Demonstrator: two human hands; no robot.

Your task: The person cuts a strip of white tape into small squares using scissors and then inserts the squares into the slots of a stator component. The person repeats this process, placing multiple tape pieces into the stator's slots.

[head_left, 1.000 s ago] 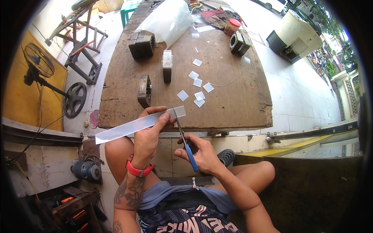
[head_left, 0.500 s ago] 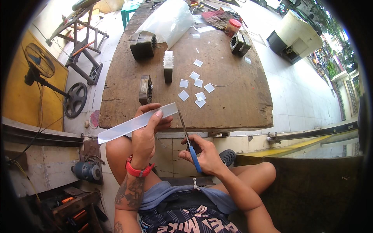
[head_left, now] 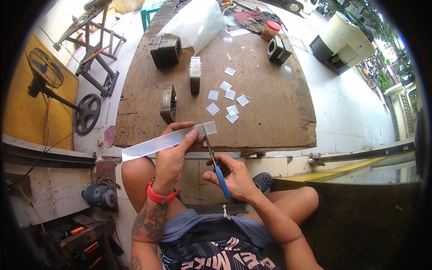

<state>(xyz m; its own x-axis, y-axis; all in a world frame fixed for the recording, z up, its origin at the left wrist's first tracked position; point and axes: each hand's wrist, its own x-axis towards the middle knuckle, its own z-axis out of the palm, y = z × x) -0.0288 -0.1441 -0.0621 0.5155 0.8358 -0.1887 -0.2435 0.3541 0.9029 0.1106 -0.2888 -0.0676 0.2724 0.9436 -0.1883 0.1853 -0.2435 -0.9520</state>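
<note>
My left hand [head_left: 176, 150] pinches a long translucent white plastic strip [head_left: 153, 143] that slants down to the left over the near edge of the wooden table [head_left: 270, 121]. My right hand [head_left: 234, 177] grips blue-handled scissors [head_left: 215, 159]. Their blades point up and straddle the strip close to its right end. Several small cut white squares [head_left: 227, 101] lie on the table just beyond the strip.
On the table stand a dark metal block [head_left: 168, 102], a grey block [head_left: 195, 74], two laminated metal cores [head_left: 165, 48] [head_left: 279, 48] and a clear plastic bag [head_left: 198, 24]. A floor fan [head_left: 45, 74] and a wheel [head_left: 87, 112] are at the left. My bent knees sit below the table edge.
A short piece was cut off the strip's right end. My left hand fed the strip to the right, and the scissors now sit open on it again.
</note>
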